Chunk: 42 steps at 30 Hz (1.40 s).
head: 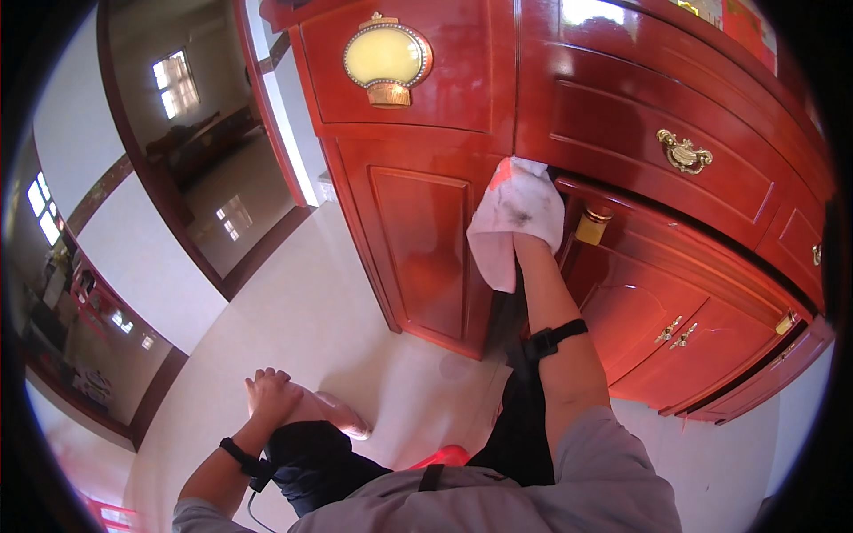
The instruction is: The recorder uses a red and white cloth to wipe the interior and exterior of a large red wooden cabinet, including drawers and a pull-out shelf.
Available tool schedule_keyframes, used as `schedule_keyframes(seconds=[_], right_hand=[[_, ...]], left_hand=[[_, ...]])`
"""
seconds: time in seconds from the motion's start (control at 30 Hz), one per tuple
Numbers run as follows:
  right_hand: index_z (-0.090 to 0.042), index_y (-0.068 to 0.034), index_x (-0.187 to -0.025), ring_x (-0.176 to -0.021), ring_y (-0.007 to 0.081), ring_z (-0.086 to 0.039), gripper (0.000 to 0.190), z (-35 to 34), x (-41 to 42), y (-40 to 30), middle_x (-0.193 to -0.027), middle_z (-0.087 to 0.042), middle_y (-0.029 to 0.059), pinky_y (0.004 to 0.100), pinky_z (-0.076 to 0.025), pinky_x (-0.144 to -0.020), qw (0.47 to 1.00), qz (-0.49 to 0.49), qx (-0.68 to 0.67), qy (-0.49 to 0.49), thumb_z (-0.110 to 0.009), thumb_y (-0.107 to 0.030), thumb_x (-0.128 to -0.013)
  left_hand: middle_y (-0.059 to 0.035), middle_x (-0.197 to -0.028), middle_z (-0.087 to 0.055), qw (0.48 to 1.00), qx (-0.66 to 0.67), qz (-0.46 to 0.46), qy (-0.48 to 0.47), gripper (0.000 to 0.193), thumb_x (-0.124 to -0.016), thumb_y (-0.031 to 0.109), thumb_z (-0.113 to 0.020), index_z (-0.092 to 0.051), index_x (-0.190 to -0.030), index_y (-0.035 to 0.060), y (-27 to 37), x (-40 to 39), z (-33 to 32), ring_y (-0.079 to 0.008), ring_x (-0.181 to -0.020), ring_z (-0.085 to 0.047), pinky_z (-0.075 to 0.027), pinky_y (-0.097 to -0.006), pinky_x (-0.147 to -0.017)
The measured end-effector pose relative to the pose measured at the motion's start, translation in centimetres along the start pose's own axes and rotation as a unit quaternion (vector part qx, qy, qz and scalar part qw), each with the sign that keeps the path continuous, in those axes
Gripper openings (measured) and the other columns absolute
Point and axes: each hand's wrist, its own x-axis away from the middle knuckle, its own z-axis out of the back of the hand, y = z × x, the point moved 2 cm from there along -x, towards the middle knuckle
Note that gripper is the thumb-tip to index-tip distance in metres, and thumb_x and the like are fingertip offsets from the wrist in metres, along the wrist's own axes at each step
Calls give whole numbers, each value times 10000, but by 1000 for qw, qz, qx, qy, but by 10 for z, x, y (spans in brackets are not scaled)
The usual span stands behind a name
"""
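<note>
My right hand (531,245) is mostly hidden under a pale pink-and-white cloth (520,210) with a dark smudge and an orange patch. The cloth lies against the glossy red wooden cabinet (426,266), where the side door panel meets the drawer front (626,140). One corner of the cloth hangs down beside my wrist. My left hand (274,394) rests on my bent left knee, fingers spread slightly and holding nothing.
Brass pulls (685,152) stick out from the drawer. Below it is a recessed double-door section (640,333). A round yellow ornament (386,60) decorates the upper left panel. Part of a red plastic object (443,457) shows beneath me. An open doorway (200,146) is at the left.
</note>
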Motion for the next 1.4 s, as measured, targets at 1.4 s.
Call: schedule_keyframes(seconds=[1.4], right_hand=[[-583,-48,-1081,-883,240,-622,282,18,8,-20,-1038,-632,97,313,-509,-774,974,156,158,-30,-547,-220,-860]], left_hand=[[-67,-998,-620,1000,-21,15,14,352,-727,356,-671,-712,-982,116,-11,-5,-14,-254,-1044,-537,-383,-466,-901]])
